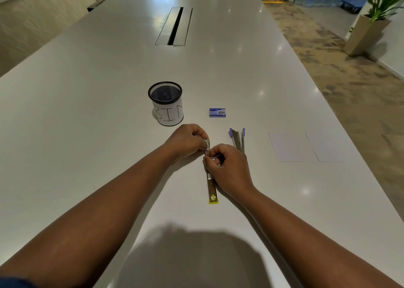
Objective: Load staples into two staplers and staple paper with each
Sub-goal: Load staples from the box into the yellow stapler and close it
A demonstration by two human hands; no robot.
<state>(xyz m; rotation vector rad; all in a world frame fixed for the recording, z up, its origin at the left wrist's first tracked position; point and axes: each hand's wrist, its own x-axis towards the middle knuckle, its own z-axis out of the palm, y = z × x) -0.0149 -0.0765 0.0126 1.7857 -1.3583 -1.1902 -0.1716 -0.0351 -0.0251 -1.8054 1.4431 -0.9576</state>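
Yellow stapler (212, 187) lies unfolded flat.

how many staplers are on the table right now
2. The yellow stapler lies opened out under both hands; the blue stapler lies open just right of them, left of the paper sheets.

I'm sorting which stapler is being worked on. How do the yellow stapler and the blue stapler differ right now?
The yellow stapler is gripped by both hands, the left hand at its far end, the right hand at its middle; the blue stapler lies untouched. The yellow one is swung out almost flat in a long line; the blue one forms a narrow V. The yellow one lies nearer the person. Both are open, on the white table.
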